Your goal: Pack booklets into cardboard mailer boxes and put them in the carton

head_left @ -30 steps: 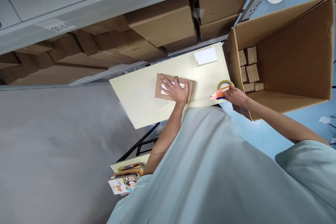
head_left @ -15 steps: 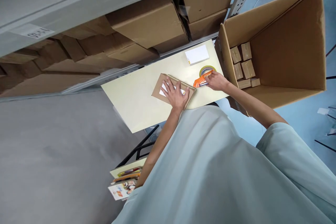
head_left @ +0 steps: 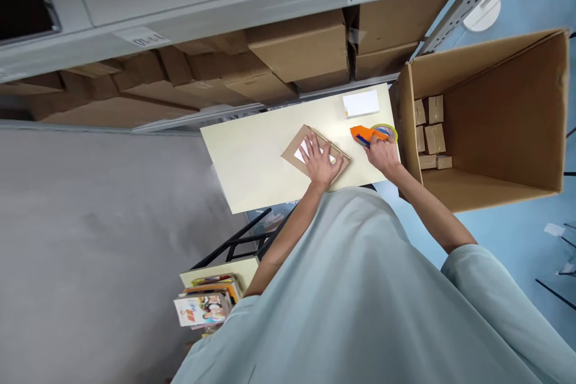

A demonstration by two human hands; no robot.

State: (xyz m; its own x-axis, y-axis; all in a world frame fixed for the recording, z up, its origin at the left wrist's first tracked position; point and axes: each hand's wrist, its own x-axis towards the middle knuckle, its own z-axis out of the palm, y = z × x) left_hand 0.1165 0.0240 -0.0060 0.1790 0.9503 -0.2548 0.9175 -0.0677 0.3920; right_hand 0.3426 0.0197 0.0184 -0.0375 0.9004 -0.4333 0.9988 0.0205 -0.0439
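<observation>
A flat brown cardboard parcel [head_left: 297, 147] with a white label lies on the pale yellow table [head_left: 256, 156]. My left hand [head_left: 320, 163] presses flat on top of it, fingers spread. My right hand [head_left: 382, 153] grips an orange tape dispenser [head_left: 366, 134] with a roll of tape, held just right of the parcel and pointing toward it. The dispenser is a little apart from the parcel's right edge.
A white pad [head_left: 360, 104] lies at the table's far right corner. A large open carton [head_left: 490, 114] with several small boxes stands to the right. Shelving with brown cartons [head_left: 297, 48] runs behind the table. A lower stand [head_left: 207, 300] holds colourful books.
My right hand picked up the tape dispenser from the table's right edge and brought it in toward the parcel. My left hand turned the parcel slightly while staying on it.
</observation>
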